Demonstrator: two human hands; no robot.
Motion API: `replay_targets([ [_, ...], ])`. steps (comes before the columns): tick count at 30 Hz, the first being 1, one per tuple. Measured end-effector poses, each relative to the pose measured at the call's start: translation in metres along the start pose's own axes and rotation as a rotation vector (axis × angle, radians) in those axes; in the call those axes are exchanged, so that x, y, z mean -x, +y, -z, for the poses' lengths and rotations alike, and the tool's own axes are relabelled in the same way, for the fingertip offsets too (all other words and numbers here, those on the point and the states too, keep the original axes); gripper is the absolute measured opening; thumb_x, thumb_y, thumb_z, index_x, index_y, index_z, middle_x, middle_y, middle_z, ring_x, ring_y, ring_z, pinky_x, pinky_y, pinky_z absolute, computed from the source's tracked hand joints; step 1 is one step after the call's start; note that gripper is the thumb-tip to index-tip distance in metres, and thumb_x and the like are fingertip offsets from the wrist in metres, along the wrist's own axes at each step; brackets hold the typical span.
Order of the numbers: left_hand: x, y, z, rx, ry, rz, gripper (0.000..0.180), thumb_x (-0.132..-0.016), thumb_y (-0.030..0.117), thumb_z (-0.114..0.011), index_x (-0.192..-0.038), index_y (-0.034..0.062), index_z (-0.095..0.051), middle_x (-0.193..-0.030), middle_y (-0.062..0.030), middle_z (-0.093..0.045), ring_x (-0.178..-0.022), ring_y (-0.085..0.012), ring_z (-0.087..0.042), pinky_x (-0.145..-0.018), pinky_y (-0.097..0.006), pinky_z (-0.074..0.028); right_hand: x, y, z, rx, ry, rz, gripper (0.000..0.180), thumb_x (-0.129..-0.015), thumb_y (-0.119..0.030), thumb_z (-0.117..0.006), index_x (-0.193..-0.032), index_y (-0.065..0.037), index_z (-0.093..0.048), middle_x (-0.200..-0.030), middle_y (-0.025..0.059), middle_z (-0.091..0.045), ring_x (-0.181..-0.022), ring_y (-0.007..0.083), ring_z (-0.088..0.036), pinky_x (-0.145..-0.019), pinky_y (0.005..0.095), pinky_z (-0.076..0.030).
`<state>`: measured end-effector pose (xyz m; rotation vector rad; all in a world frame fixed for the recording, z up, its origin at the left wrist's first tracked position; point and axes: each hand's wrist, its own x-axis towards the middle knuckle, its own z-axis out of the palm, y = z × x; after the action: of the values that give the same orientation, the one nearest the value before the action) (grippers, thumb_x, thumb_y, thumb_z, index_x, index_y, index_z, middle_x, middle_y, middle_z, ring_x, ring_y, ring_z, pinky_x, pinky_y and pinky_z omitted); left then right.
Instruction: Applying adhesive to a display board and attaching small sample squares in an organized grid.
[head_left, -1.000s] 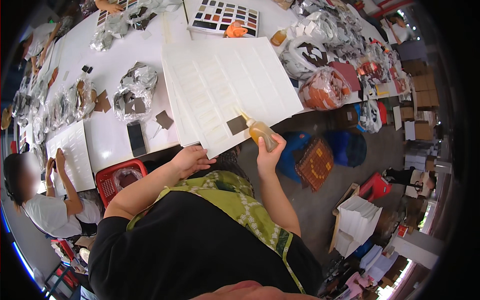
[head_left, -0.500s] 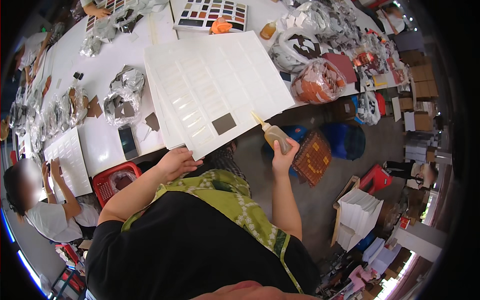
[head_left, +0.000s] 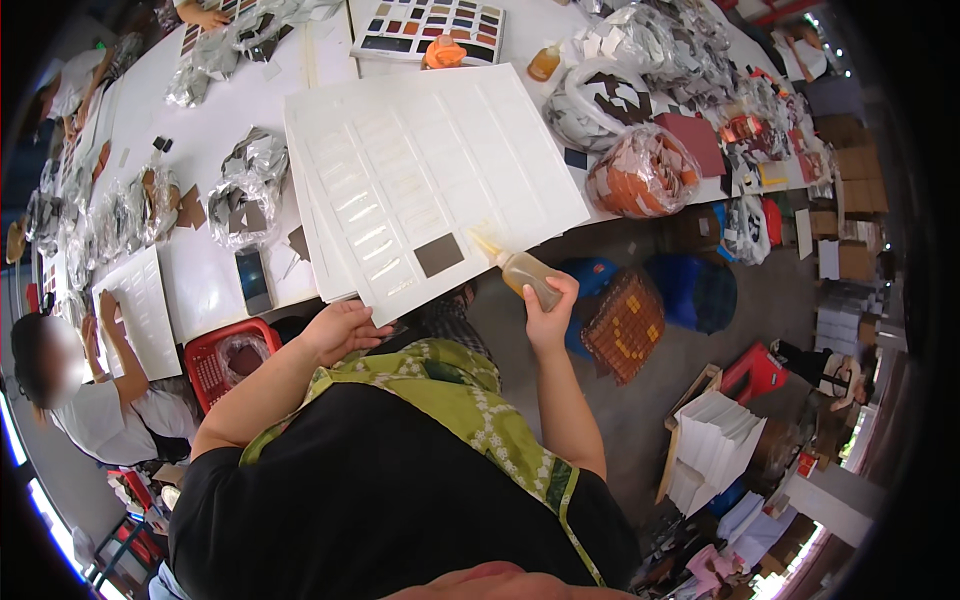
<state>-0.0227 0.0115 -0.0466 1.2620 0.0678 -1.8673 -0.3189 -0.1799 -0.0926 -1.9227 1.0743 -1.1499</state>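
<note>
A white board [head_left: 480, 150] with a grid of shallow rectangular recesses lies on more white sheets, its near corner jutting past the table edge. My left hand [head_left: 345, 328] has its fingers curled at that corner, holding the board. One dark grey-brown swatch [head_left: 438, 256] sits in a recess near the front edge. In my right hand [head_left: 550, 300] is a squeeze bottle [head_left: 528, 278] of amber liquid, tilted so its pointed nozzle meets the board just right of the swatch. Glossy streaks of liquid show in several recesses along the left column.
Plastic bags of dark swatches [head_left: 245, 205] lie left of the board, beside a phone [head_left: 253, 280]. To the right is a bag of orange-brown pieces [head_left: 643, 175]. A swatch chart [head_left: 400, 30] and an orange object [head_left: 444, 52] sit behind. A co-worker [head_left: 110, 410] works at left.
The bottle in my right hand has moved left, bringing its nozzle nearer the swatch. The left hand has shifted slightly left and down at the board's corner.
</note>
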Motion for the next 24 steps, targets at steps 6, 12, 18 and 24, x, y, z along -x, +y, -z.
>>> replay_targets([
  [6, 0.002, 0.000, -0.002, -0.014, -0.013, -0.017, 0.025, -0.096, 0.016, -0.043, -0.111, -0.0003, -0.055, -0.106, -0.0118, -0.063, -0.096, -0.0214, -0.063, -0.077, -0.031, -0.053, -0.026, -0.002, -0.021, -0.178, 0.136, -0.155, 0.039, -0.077, -0.004, -0.070, -0.104, -0.006, -0.042, -0.109, 0.0125, -0.042, -0.101, 0.0215, -0.044, -0.089, 0.0332, -0.038],
  [12, -0.003, -0.004, 0.005, 0.003, -0.028, -0.010, 0.023, -0.096, 0.017, -0.044, -0.107, 0.0009, -0.057, -0.101, -0.0106, -0.064, -0.096, -0.0209, -0.063, -0.078, -0.031, -0.052, -0.023, -0.008, -0.024, -0.102, -0.020, -0.012, 0.039, -0.078, -0.003, -0.068, -0.105, -0.005, -0.041, -0.110, 0.0133, -0.043, -0.102, 0.0246, -0.045, -0.092, 0.0351, -0.037],
  [18, -0.004, -0.004, 0.008, -0.038, -0.061, -0.009, 0.025, -0.096, 0.019, -0.044, -0.111, 0.0027, -0.056, -0.107, -0.0091, -0.063, -0.100, -0.0209, -0.061, -0.082, -0.033, -0.050, -0.039, 0.001, -0.037, -0.052, 0.068, 0.002, 0.040, -0.077, -0.004, -0.069, -0.106, -0.006, -0.041, -0.108, 0.0135, -0.041, -0.101, 0.0248, -0.045, -0.091, 0.0352, -0.037],
  [24, -0.002, -0.002, 0.007, -0.047, -0.060, -0.008, 0.026, -0.097, 0.019, -0.043, -0.112, 0.0015, -0.055, -0.110, -0.0101, -0.062, -0.102, -0.0207, -0.061, -0.083, -0.031, -0.050, -0.039, -0.004, -0.051, -0.388, 0.065, -0.262, 0.039, -0.078, -0.004, -0.068, -0.106, -0.004, -0.041, -0.107, 0.0117, -0.043, -0.101, 0.0218, -0.044, -0.090, 0.0339, -0.037],
])
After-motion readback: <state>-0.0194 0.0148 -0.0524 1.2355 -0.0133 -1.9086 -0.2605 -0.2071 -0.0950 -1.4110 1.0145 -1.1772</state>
